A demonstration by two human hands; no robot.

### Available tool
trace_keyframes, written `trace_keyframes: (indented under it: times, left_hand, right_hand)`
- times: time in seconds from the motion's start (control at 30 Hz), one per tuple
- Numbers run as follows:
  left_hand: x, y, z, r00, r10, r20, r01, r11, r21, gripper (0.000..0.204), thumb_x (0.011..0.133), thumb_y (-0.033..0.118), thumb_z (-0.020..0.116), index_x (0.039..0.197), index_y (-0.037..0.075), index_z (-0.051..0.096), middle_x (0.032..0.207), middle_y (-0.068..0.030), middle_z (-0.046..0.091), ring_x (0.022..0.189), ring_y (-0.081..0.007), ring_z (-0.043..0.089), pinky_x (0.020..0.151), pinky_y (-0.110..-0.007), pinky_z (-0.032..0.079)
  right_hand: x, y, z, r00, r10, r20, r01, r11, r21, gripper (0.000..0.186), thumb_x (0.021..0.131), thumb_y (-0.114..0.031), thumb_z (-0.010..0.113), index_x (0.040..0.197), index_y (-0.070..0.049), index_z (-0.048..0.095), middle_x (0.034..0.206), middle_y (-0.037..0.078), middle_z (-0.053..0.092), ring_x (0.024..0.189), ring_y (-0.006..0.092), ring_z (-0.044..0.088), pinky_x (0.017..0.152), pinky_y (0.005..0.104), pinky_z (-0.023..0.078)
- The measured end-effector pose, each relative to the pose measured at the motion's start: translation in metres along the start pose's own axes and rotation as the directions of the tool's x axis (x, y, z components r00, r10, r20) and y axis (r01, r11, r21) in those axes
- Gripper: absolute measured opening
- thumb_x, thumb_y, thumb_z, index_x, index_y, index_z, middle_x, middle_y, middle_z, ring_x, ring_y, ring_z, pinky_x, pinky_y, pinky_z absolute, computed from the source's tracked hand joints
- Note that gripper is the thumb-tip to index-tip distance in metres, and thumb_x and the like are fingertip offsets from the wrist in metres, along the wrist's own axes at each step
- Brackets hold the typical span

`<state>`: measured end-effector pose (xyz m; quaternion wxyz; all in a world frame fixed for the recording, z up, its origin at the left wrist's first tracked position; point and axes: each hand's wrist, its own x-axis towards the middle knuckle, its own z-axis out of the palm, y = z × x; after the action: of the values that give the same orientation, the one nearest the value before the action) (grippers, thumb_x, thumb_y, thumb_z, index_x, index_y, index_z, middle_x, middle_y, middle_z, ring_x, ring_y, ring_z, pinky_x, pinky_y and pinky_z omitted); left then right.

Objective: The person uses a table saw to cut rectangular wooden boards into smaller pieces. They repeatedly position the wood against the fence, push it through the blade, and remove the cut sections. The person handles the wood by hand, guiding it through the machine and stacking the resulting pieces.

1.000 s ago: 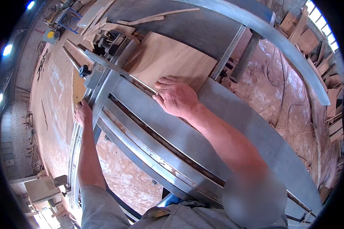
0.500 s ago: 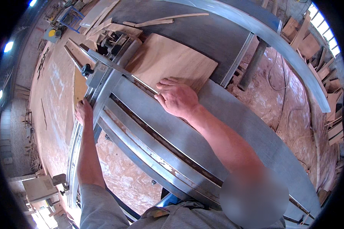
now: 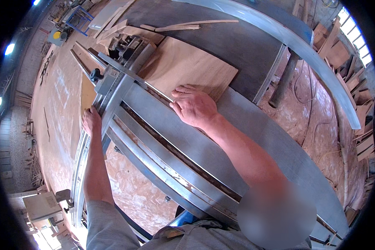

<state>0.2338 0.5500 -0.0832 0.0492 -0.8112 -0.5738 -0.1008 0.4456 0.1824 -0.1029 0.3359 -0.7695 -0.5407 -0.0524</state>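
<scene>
My left hand (image 3: 91, 121) is closed around the long metal rail (image 3: 79, 162) of a crosscut fence on a panel saw's sliding table (image 3: 162, 121). A flat wooden board (image 3: 191, 62) lies on the saw, its left edge near the fence. On the board's near edge rests my right hand (image 3: 194, 106), fingers stretched out over the top face and thumb by the edge. Left of the board, a metal stop block with a black knob (image 3: 96, 75) sits on the fence. No blade can be seen.
Thin wood strips (image 3: 179, 28) lie on the dark fixed table (image 3: 221, 37) beyond the board. A curved-looking metal guide rail (image 3: 321, 60) spans the right side. Wood offcuts (image 3: 337, 52) are piled at the far right. Cables (image 3: 310, 83) trail over the dusty floor.
The fixed table, its strips and the guide rail have shifted right in view, relative to the board and fence. Both hands keep their places on the board and rail.
</scene>
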Motion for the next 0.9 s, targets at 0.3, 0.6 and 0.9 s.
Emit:
trace_keyframes:
  times: [0.3,0.6,0.9]
  left_hand:
    - [-0.004,0.0,-0.002,1.0,-0.001,-0.02,0.0,1.0,-0.023,0.057,0.095,0.05,0.033,0.116,0.006,0.063,0.116,-0.0191,0.064,0.112,-0.0382,0.057,0.095,-0.051,0.041]
    - [-0.002,-0.005,-0.002,0.999,-0.019,-0.035,0.019,1.0,-0.022,0.059,0.095,0.051,0.032,0.114,0.005,0.065,0.119,-0.0196,0.063,0.113,-0.0377,0.057,0.098,-0.049,0.041]
    - [-0.007,0.005,-0.009,0.999,-0.031,-0.034,0.029,0.999,-0.046,0.058,0.095,0.049,0.033,0.113,0.005,0.066,0.119,-0.0176,0.064,0.115,-0.0345,0.056,0.099,-0.047,0.041]
  right_hand:
    - [0.0,0.0,0.001,1.0,-0.024,-0.017,0.023,0.999,-0.026,0.035,0.095,-0.03,0.05,0.083,-0.004,0.072,0.108,0.011,0.069,0.111,0.0249,0.06,0.106,0.0354,0.04]
    - [0.0,-0.003,0.005,0.991,-0.077,-0.108,0.072,0.996,-0.042,0.033,0.095,-0.028,0.052,0.079,-0.005,0.07,0.102,0.012,0.07,0.108,0.0255,0.062,0.099,0.0354,0.046]
    - [0.003,-0.002,-0.004,0.994,-0.093,-0.051,0.091,0.995,-0.042,0.029,0.094,-0.024,0.055,0.083,-0.003,0.071,0.106,0.014,0.069,0.109,0.0289,0.062,0.101,0.0388,0.046]
